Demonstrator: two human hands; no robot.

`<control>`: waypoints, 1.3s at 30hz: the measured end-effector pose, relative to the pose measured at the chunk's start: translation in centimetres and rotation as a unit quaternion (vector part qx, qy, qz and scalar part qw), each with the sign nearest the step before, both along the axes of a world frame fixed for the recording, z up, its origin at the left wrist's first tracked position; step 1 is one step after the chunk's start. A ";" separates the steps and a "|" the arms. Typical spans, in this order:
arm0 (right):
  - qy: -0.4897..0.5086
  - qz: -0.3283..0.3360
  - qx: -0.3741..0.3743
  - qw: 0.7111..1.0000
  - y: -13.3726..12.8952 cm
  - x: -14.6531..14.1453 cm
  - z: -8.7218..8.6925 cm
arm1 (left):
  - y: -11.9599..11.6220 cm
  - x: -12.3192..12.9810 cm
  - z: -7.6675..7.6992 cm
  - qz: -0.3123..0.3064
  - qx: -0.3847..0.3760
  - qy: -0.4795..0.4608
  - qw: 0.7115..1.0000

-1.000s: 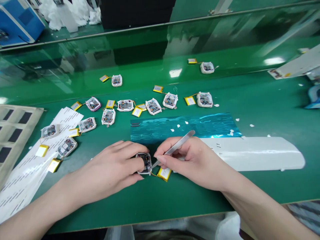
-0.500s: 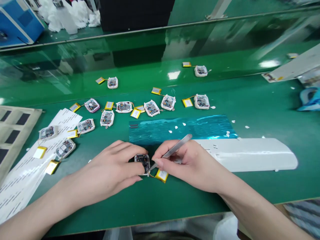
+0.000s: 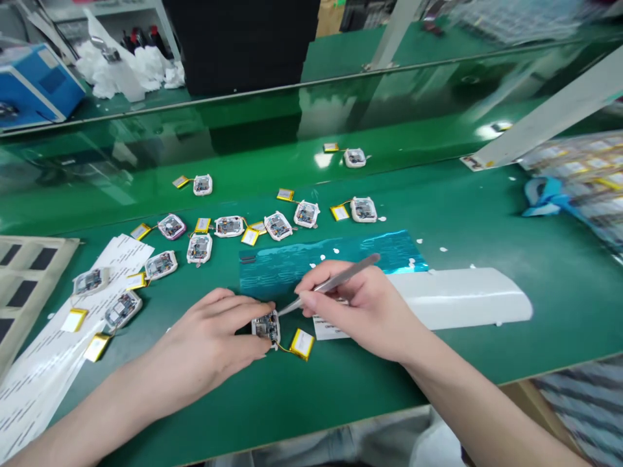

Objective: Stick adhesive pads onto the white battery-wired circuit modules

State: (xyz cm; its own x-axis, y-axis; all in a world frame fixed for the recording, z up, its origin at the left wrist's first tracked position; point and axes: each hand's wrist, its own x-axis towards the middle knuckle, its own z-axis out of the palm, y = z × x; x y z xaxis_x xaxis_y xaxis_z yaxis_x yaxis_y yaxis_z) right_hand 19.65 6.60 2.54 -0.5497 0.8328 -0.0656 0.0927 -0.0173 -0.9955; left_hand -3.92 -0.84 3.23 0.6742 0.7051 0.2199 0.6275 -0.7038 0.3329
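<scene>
Across the green bench sit nine open device cases, eight white-rimmed and one purple, with nine yellow-edged batteries beside them. Two more cases, each with a battery, ride on the glossy green belt behind. A twelfth, the working case, lies at the near middle of the bench under the left hand, its wired battery flat to its right. One blue film strip and one long white sheet lie beyond. Compared with half a second ago, the belt pair has slid left relative to the bench, and the tweezer tip has gone from the working case's lower right corner to its upper right one. The left hand is partly curled, fingers and thumb bracing the working case top and bottom. The right hand pinches one pair of metal tweezers like a pen; whether the tip touches, I cannot tell.
</scene>
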 end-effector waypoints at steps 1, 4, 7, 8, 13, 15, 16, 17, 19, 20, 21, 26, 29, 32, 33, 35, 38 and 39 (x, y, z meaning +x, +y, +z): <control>0.017 -0.026 0.007 0.999 0.3 0.1 0.0 | 0.0 0.0 -0.1 -0.003 0.008 0.002 1.000; 0.062 -0.089 0.034 0.994 1.1 1.1 0.3 | 0.0 -0.1 -0.6 -0.001 0.018 0.005 1.000; 0.055 -0.138 0.060 0.987 1.3 3.2 0.7 | 0.0 -0.3 -1.2 0.006 0.021 -0.002 1.000; 0.034 -0.149 0.065 0.986 1.1 4.1 0.9 | 0.1 -0.5 -1.4 0.004 0.021 -0.005 1.000; -0.086 -0.187 0.084 0.975 0.0 8.2 0.6 | 0.7 -1.6 -2.5 -0.014 -0.003 -0.030 0.999; -0.097 -0.219 0.093 0.966 -0.5 9.3 0.1 | 1.1 -2.1 -2.6 -0.020 -0.012 -0.041 0.999; -0.096 -0.237 0.098 0.962 -0.6 9.8 -0.2 | 1.3 -2.2 -2.5 -0.024 -0.016 -0.045 0.999; -0.091 -0.255 0.103 0.957 -0.7 10.2 -0.5 | 1.6 -2.3 -2.5 -0.026 -0.018 -0.049 0.998; -0.077 -0.283 0.111 0.950 -0.9 10.9 -0.9 | 1.9 -2.3 -2.3 -0.033 -0.020 -0.048 0.998; -0.069 -0.291 0.114 0.947 -0.9 11.3 -1.0 | 2.0 -2.3 -2.2 -0.038 -0.015 -0.042 0.998; -0.062 -0.296 0.114 0.946 -0.9 11.6 -1.2 | 2.0 -2.3 -2.1 -0.046 -0.007 -0.032 0.998; -0.052 -0.280 0.102 0.953 -1.1 12.5 -1.2 | 2.2 -2.8 -1.1 -0.084 0.079 0.048 0.992; -0.036 -0.246 0.081 0.965 -1.2 12.2 -1.3 | 2.9 -2.1 0.0 -0.091 0.117 0.042 0.988; -0.018 -0.234 0.069 0.970 -1.0 11.6 -1.6 | 3.7 1.1 0.6 -0.083 0.108 0.015 0.991; -0.017 -0.238 0.065 0.969 -0.9 11.5 -1.8 | 3.9 2.6 0.6 -0.076 0.097 0.018 0.992; -0.020 -0.246 0.049 0.968 -0.5 11.2 -2.1 | 4.4 5.8 0.3 -0.064 0.074 0.045 0.994; -0.019 -0.235 0.021 0.972 0.3 11.1 -2.4 | 5.3 9.8 -0.5 -0.065 0.041 0.108 0.991; -0.016 -0.227 0.016 0.974 0.5 11.2 -2.4 | 5.5 10.7 -0.7 -0.063 0.030 0.128 0.989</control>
